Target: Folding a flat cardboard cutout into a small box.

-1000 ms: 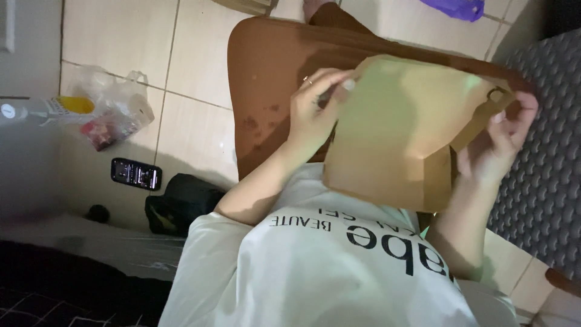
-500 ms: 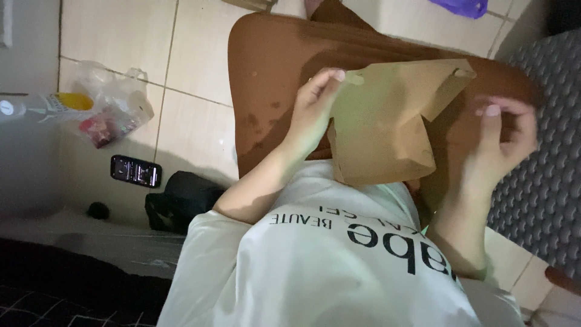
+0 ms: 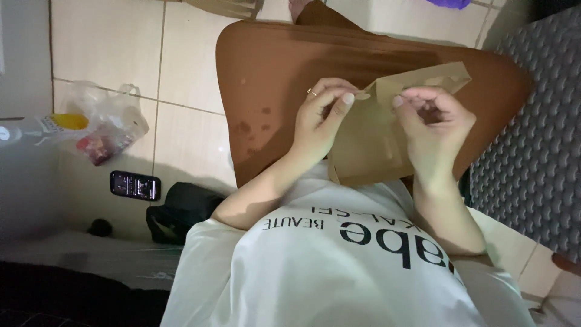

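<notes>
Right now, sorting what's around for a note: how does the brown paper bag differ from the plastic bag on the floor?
The brown paper bag is opaque, flat and lies on the lap, pinched at its top edge by the left hand and right hand. The plastic bag is clear, crumpled, showing red and yellow contents, and rests untouched on the tiled floor. Both are bags.

floor: beige tile [image 3: 109, 54]
on floor, left: clear plastic bag [image 3: 109, 124], phone [image 3: 135, 185], black pouch [image 3: 181, 209]
right: grey textured mat [image 3: 532, 139]
lap: brown paper bag [image 3: 375, 145]
</notes>
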